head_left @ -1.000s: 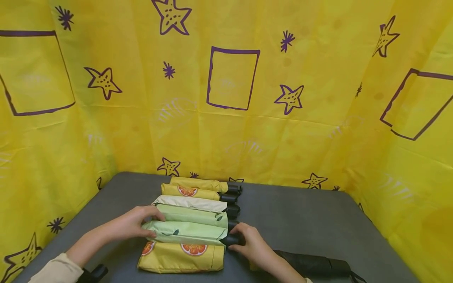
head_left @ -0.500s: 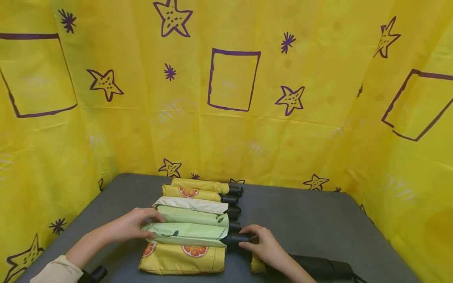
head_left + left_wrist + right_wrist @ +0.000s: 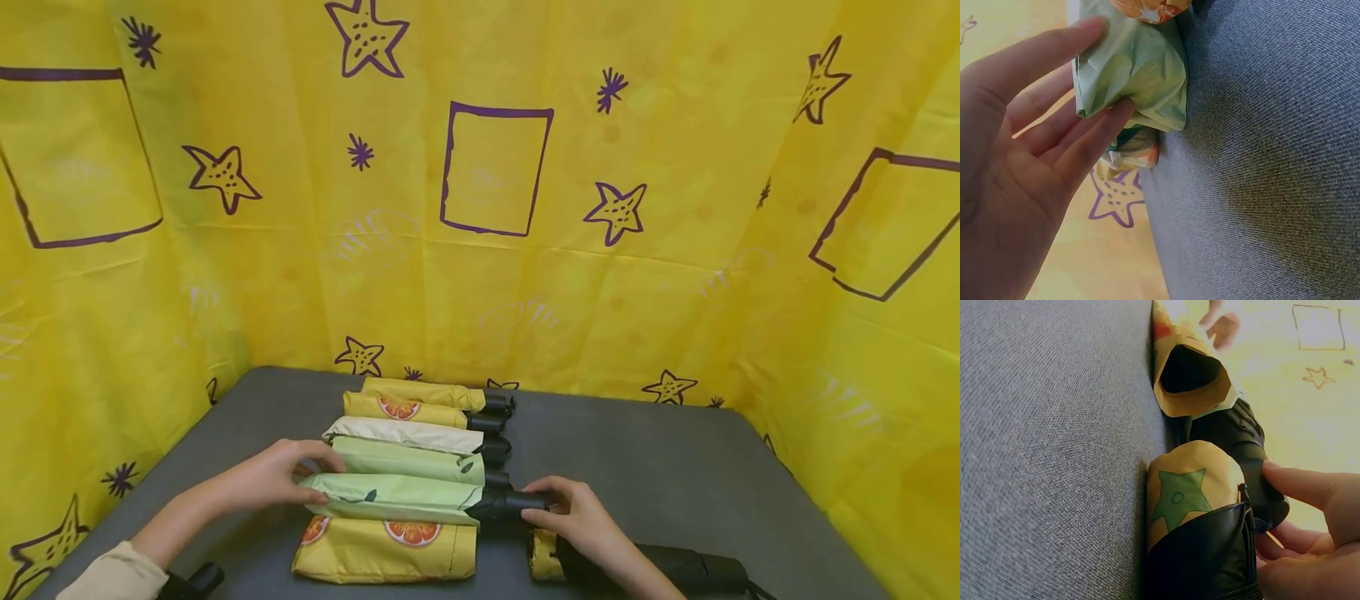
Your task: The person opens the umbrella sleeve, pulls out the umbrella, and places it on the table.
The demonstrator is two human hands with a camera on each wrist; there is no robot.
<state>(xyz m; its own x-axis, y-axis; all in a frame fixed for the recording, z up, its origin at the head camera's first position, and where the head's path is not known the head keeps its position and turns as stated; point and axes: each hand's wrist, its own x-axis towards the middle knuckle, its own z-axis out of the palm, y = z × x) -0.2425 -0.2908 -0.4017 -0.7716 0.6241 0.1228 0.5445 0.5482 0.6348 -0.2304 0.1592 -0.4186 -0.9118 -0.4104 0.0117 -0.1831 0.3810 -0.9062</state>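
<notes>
In the head view, my right hand [image 3: 573, 521] pinches the black handle end of a folding umbrella [image 3: 498, 504], thumb on one side and fingers on the other. The umbrella sticks out of a pale green sleeve [image 3: 405, 492] with a leaf print. At the sleeve's other end, my left hand [image 3: 273, 479] holds the closed end between thumb and fingers, as the left wrist view of the green fabric [image 3: 1141, 81] also shows. Just in front lies a flat yellow sleeve [image 3: 386, 554] with orange slices; its open mouth [image 3: 1194, 403] shows dark and hollow in the right wrist view.
Behind stand sleeved umbrellas in a row: green [image 3: 401, 457], cream [image 3: 405, 430], orange-slice yellow [image 3: 360, 406] and plain yellow [image 3: 420, 390]. A black folded umbrella [image 3: 686, 567] with a yellow end lies under my right forearm. Another black handle [image 3: 202, 579] is near my left sleeve. Yellow curtains surround the grey table [image 3: 645, 450].
My right hand has moved right with the umbrella handle, so more black umbrella shows outside the green sleeve. My left hand stays at the sleeve's closed end.
</notes>
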